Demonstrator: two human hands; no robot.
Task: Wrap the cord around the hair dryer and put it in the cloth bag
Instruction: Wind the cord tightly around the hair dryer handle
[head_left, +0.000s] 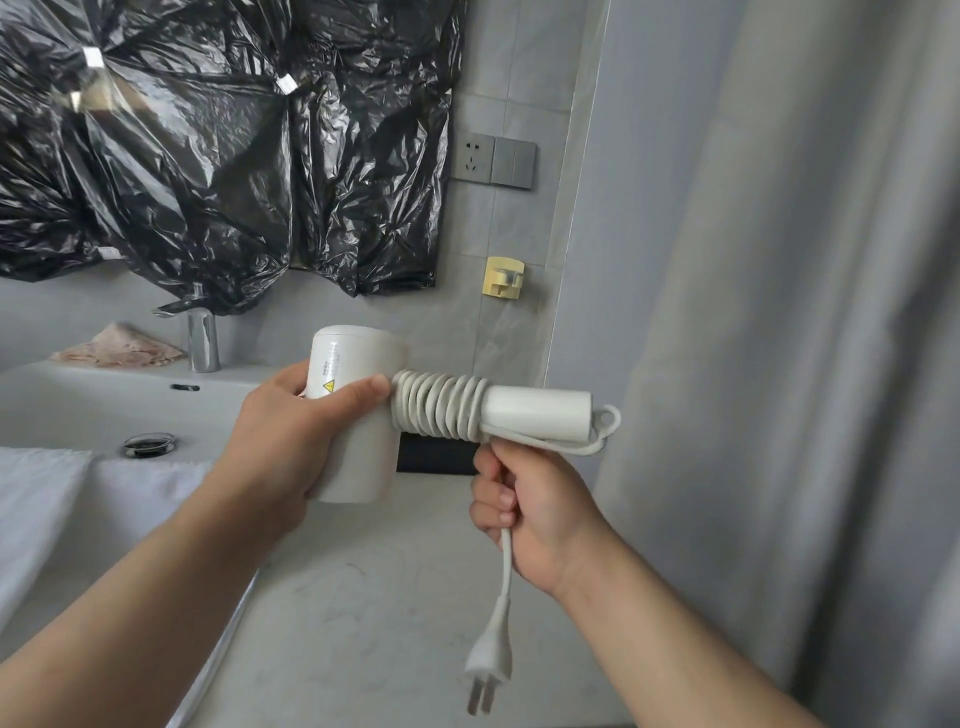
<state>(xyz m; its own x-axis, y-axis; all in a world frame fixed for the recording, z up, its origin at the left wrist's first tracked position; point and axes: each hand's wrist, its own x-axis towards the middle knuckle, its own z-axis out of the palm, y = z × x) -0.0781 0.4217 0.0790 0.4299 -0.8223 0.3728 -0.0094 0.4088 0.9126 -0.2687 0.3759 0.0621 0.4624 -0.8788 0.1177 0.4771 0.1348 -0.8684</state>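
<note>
A white hair dryer (363, 405) is held sideways over the counter, its handle (540, 408) pointing right. My left hand (291, 441) grips the dryer's barrel, thumb lying across it. The white cord (441, 405) is coiled in several turns around the handle near the barrel. My right hand (530, 504) grips the loose cord just below the handle. The plug (488, 660) hangs below that fist. A dark object (436, 454), partly hidden behind the dryer, lies on the counter; I cannot tell what it is.
A white sink basin (93, 405) with a chrome faucet (200, 332) lies left, white towels (47, 499) on its front edge. The grey counter (363, 597) is below my hands. Black plastic (208, 145) covers the mirror. A wall socket (493, 158), yellow hook (503, 278) and grey curtain (779, 312) are right.
</note>
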